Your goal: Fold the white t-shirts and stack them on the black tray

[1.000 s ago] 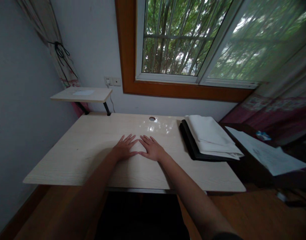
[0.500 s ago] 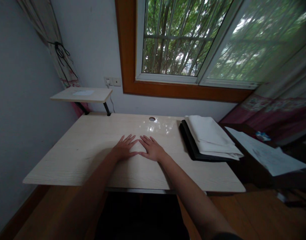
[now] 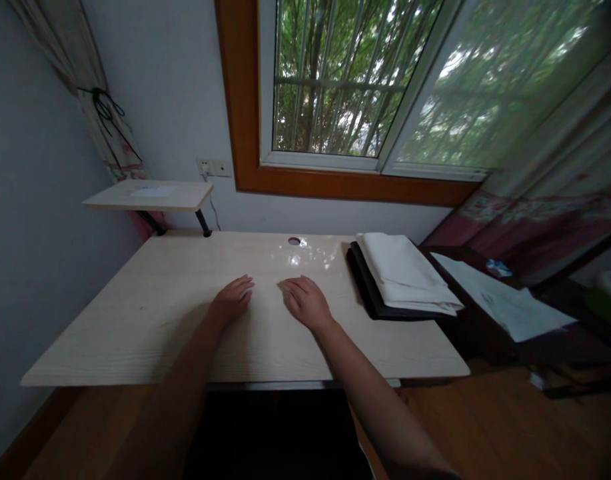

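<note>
Over the middle of the pale wooden desk (image 3: 265,347) are both of my hands, with a gap between them. My left hand (image 3: 231,300) is turned on its side, palm inward, its fingers loosely bent and its thumb apart from them. My right hand (image 3: 306,301) faces it, fingers reaching inward and slightly curled, thumb a little apart. Neither holds anything. Whether they touch the desk surface I cannot tell. To the right of my right hand lies a folded white cloth (image 3: 402,270) on top of a folded black one (image 3: 361,283).
A small raised shelf (image 3: 185,196) with a white paper (image 3: 152,191) stands at the desk's back left. A round cable hole (image 3: 294,241) is near the back edge. On a dark surface at the right lies a large white sheet (image 3: 500,297). A window (image 3: 355,87) is behind.
My hands lay flat with fingers spread and tips meeting. Now they have drawn apart, turned on their sides, and their fingers are bent. The view has shifted slightly to the right.
</note>
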Demonstrator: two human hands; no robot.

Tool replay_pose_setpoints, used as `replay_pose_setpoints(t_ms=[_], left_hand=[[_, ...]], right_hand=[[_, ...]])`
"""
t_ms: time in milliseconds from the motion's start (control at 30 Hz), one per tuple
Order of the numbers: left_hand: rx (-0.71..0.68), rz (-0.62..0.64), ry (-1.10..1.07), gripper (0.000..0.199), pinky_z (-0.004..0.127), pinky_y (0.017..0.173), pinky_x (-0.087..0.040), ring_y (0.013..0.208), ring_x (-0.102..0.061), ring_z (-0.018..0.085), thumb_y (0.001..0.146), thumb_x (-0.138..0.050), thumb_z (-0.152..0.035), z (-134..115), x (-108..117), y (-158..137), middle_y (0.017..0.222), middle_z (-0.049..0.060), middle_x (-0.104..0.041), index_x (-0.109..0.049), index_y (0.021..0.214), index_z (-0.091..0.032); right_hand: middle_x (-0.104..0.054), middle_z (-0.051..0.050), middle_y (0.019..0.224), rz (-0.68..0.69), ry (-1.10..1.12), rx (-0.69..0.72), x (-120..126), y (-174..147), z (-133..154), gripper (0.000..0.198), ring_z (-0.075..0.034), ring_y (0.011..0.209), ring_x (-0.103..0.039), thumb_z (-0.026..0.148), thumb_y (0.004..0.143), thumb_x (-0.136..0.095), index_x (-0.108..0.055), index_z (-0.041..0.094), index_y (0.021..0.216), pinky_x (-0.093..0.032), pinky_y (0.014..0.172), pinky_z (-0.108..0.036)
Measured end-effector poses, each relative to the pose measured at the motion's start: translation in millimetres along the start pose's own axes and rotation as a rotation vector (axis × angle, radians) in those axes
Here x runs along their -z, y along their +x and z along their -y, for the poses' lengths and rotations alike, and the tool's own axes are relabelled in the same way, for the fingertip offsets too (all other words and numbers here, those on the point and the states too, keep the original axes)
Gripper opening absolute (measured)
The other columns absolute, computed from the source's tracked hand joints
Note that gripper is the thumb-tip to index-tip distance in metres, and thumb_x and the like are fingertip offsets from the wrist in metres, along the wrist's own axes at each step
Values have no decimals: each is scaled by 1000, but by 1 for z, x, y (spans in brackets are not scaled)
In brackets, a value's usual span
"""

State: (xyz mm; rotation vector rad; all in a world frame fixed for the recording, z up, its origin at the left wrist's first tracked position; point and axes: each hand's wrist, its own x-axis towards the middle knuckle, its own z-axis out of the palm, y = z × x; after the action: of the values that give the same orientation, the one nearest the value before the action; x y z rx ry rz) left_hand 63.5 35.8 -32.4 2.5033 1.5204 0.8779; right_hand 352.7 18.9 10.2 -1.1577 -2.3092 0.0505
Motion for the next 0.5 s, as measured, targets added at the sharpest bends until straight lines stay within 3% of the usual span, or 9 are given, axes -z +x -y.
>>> replay_pose_setpoints(t_ms=[133, 300, 400, 500], left_hand=[[35, -29, -26, 41, 46, 118, -45, 136, -56, 21, 98, -40, -34, 1, 0, 0, 139, 6, -66, -69, 125, -24], [49, -12, -39, 38, 46, 118, -46, 134, -57, 21, 96, -41, -33, 2, 0, 2, 137, 6, -66, -72, 117, -23], [49, -25, -36, 37, 45, 117, -47, 133, -58, 20, 96, -41, -32, 2, 0, 3, 137, 6, -66, -73, 113, -24], [49, -29, -32, 36, 43, 117, -47, 133, -58, 20, 96, -41, -32, 3, 0, 4, 136, 6, -67, -73, 110, -23]], right_hand=[[-67, -10, 130, -178, -67, -90, 35, -16, -11, 43, -27, 120, -59, 27, 101, -42, -61, 24, 140, -40, 116, -47], [-57, -17, 141, -348, -304, -276, 110, -29, -52, 47, -31, 130, -52, 34, 100, -46, -53, 18, 144, -43, 111, -51], [-48, -27, 148, -319, -475, -410, 141, -38, -80, 64, -39, 136, -45, 40, 96, -56, -41, 7, 149, -40, 110, -56], [-51, -33, 143, -165, -593, -517, 151, -48, -98, 68, -42, 132, -49, 45, 94, -59, -42, 2, 144, -41, 106, -57]])
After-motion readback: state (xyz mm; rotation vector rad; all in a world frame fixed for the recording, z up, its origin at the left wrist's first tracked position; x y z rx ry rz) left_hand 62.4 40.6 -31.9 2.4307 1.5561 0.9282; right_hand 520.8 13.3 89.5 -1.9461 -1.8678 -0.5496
